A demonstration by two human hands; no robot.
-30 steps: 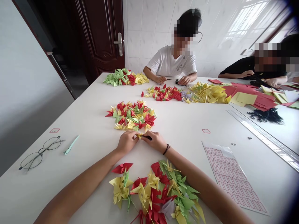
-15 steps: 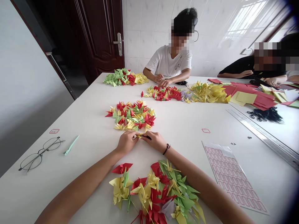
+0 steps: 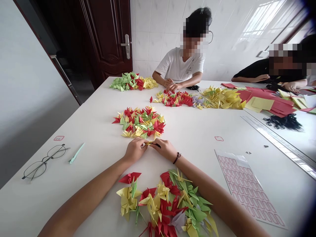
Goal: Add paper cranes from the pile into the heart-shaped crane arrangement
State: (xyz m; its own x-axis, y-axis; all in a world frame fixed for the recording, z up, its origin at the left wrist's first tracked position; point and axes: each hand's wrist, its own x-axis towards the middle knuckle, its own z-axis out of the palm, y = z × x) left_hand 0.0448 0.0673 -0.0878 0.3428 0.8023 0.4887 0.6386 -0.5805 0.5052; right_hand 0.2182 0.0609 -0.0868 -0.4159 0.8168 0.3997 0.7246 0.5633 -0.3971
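My left hand [image 3: 135, 150] and my right hand [image 3: 166, 149] meet at the middle of the white table, both pinching a small yellow folded paper [image 3: 148, 143] between them. A dark thin item [image 3: 156, 144] shows at my right fingers; its shape is mostly hidden. Just beyond my hands lies a heap of red, yellow and green folded paper cranes [image 3: 140, 121]. Between my forearms, nearer to me, a second pile of paper cranes [image 3: 163, 204] is spread out, in red, yellow, green and pale purple.
Glasses [image 3: 41, 163] and a mint-green tool [image 3: 77, 153] lie at left. A sticker sheet [image 3: 248, 187] and a long ruler [image 3: 278, 144] lie at right. Across the table, a person in white [image 3: 182, 65] handles cranes; another wears black [image 3: 256, 70].
The whole view has shifted slightly, so things appear a little further right. My hands keep the same pinch on the yellow paper.
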